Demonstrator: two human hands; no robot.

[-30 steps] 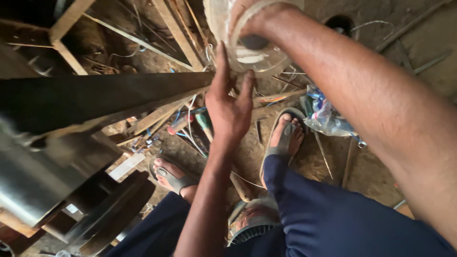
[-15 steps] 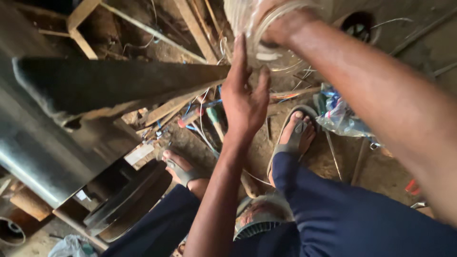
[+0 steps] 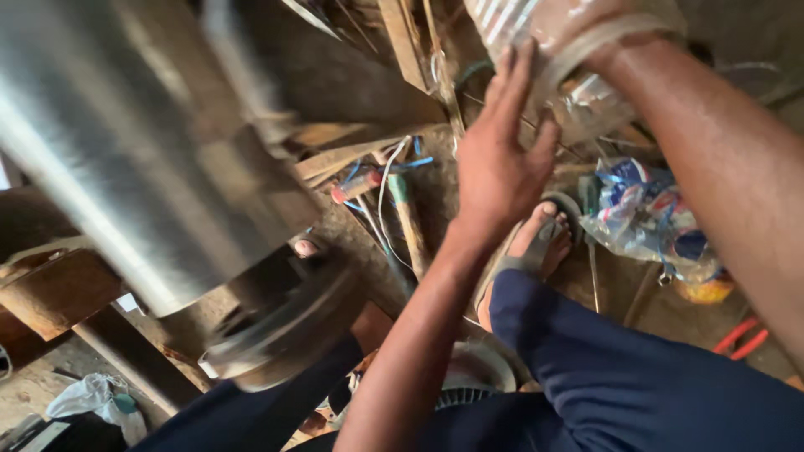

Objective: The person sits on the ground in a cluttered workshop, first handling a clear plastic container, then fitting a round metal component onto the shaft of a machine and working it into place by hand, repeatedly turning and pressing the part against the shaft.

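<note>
Clear plastic container [image 3: 578,59], ribbed and see-through, sits at top of view, held up in the air over the floor [image 3: 645,310]. Right hand [image 3: 599,29] is pushed inside it through the mouth, so the wrist fills the opening; whether those fingers are curled or spread in there I cannot tell, the plastic blurs it. Left hand [image 3: 498,159] is flat and open, fingers apart, fingertips pressed against the outside wall of the container, not wrapped round it. To do this well, my read: keep the left palm steady as a backstop so the thin wall does not buckle, keep the container tilted the same way, and move the inner hand slowly, since the rim is tight on the wrist. Below: a sandalled foot [image 3: 536,243], dark blue trousers [image 3: 620,368], a crumpled plastic bag [image 3: 653,218] just right of the foot, a wooden-handled tool [image 3: 406,218] and loose wires [image 3: 381,192] among wood scraps. Big grey metal tube [image 3: 126,159] fills the left, very blurred, with a round metal disc [image 3: 285,326] under its end. Versus half a second ago: the tube now takes up much more of the left side and the view has shifted, the dark metal bar across the middle is mostly out of sight, and both hands keep the same hold on the container.
</note>
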